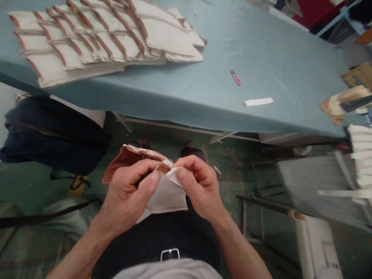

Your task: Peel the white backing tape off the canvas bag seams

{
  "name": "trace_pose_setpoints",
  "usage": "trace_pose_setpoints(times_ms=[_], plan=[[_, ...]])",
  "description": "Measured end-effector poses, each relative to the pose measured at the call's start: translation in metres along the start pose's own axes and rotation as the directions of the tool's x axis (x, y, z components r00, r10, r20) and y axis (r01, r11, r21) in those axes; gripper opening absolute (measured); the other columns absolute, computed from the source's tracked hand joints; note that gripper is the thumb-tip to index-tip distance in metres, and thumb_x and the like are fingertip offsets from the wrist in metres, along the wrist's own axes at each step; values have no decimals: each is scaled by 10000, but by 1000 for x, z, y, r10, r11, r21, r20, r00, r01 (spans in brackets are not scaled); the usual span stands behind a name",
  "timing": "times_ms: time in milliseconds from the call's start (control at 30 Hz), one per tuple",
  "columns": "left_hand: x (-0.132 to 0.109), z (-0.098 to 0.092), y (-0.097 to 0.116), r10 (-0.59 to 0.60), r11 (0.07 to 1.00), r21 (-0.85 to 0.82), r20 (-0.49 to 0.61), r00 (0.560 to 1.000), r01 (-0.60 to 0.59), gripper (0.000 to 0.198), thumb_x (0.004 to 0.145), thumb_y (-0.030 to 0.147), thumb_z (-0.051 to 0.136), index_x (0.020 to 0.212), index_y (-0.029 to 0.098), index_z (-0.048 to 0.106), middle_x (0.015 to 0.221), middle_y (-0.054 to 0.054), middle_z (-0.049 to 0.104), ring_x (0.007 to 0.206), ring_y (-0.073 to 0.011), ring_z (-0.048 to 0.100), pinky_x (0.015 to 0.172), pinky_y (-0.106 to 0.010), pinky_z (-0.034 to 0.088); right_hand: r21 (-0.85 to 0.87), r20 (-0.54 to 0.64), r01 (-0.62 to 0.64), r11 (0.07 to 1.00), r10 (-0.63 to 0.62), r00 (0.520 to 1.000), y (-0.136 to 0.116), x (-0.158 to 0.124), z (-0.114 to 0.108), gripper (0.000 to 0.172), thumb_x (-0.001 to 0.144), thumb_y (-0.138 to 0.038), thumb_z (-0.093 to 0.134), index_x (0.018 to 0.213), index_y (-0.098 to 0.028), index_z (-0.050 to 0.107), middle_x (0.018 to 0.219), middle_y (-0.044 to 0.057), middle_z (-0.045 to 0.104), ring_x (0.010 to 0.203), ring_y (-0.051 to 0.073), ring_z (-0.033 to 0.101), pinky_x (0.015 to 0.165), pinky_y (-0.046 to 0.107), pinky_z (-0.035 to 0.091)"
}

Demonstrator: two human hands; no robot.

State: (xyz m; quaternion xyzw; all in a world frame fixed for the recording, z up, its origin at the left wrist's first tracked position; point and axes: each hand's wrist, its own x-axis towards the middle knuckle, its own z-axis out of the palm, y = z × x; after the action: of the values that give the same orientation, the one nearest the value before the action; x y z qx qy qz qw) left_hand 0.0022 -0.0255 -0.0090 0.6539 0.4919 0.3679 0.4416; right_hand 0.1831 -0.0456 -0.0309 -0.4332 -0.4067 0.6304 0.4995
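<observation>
Low in front of my body I hold a brown and white glove (167, 195), its white lining hanging down and a brown part showing to the left. My left hand (130, 190) is closed, pinching the glove's brown edge between thumb and forefinger. Close beside it, my right hand (197, 186) is closed too, pinching a small white flap of cloth (173, 176) at the same edge. The two hands' fingertips nearly touch. Whether the flap is part of the glove or a separate piece, I cannot tell.
Overlapping white gloves with brown edges (171, 35) lie in a pile on the blue-covered table (261, 46). A pink thread snipper (235, 77) and a white strip (258, 102) lie farther right. Dark cloth (52, 131) hangs at left; a metal frame (267, 203) stands at right.
</observation>
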Motion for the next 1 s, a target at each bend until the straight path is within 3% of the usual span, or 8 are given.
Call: trace_pose_setpoints(times_ms=[300,533,667,833,1000], plan=[[5,3,-9,-160,978,-117,108,981,173,353,970,395,591,973,177,868,766,-45,771,620,-180,648,558,-239,516,-170,-36,63,983,-70,997,-17,0,6,253,929,-447,797,865,-210,733,790,-16,691,659,111,572,670,254,494],[8,2,-15,-207,968,-116,148,967,225,389,952,460,590,928,194,873,789,-64,787,617,-195,636,507,-244,479,-121,-48,-114,986,109,993,-22,2,5,408,850,-579,829,802,-196,697,690,-28,612,561,85,451,545,224,419],[10,3,-13,-215,955,-165,192,958,247,372,946,423,592,895,167,857,843,-72,803,678,-203,666,571,-248,518,-124,-68,-122,985,114,991,-18,6,5,454,807,-619,856,809,-194,697,710,-26,616,581,89,460,555,223,426],[8,3,-14,-220,950,-183,188,957,254,362,943,414,607,973,154,858,803,-68,799,684,-207,669,545,-242,488,-83,-60,-180,980,176,983,-9,11,5,483,793,-646,862,825,-195,694,709,-29,607,591,90,464,550,217,413],[7,2,-15,-219,950,-187,176,960,251,369,948,411,600,971,150,861,819,-73,808,714,-223,704,608,-264,547,-115,-61,-206,972,200,978,-8,12,7,516,763,-675,867,816,-195,683,700,-30,600,585,91,457,546,221,407]])
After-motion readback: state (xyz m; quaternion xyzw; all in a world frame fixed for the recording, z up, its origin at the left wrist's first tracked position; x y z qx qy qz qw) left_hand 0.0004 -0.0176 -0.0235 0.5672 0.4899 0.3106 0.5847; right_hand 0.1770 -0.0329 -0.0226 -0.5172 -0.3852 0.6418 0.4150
